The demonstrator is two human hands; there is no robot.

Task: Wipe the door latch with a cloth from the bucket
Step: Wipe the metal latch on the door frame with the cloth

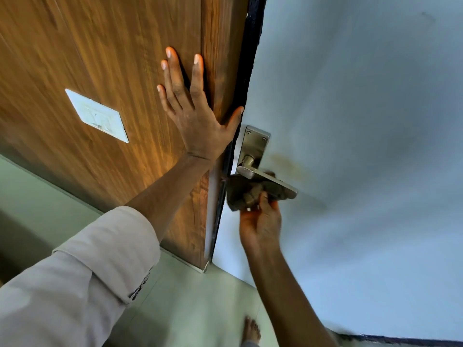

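- Your left arm reaches up and forward, its rolled pale sleeve (105, 249) at the elbow, and your left hand (198, 113) lies flat on the wooden panel (87, 46), fingers spread wide and holding nothing; the thumb stretches across to the dark door edge (246, 78).
- Your right arm rises from below, forearm bare, and your right hand (260, 224) sits just under the handle with its fingers curled shut around a bunched brown cloth (246, 192).
- The pale blue door (363, 121) carries the latch just beyond your left thumb tip and right above your right fingertips.
- The metal backplate (255, 142) stands with its long axis running up the door, beside the door's edge.
- The lever handle (265, 180) runs its long axis away from the door edge, pointing to the right and slightly downward; the cloth presses against its underside, between the lever and your right fingers.
- A white switch plate (96, 115) sits on the wooden panel, well left of your left fingers.
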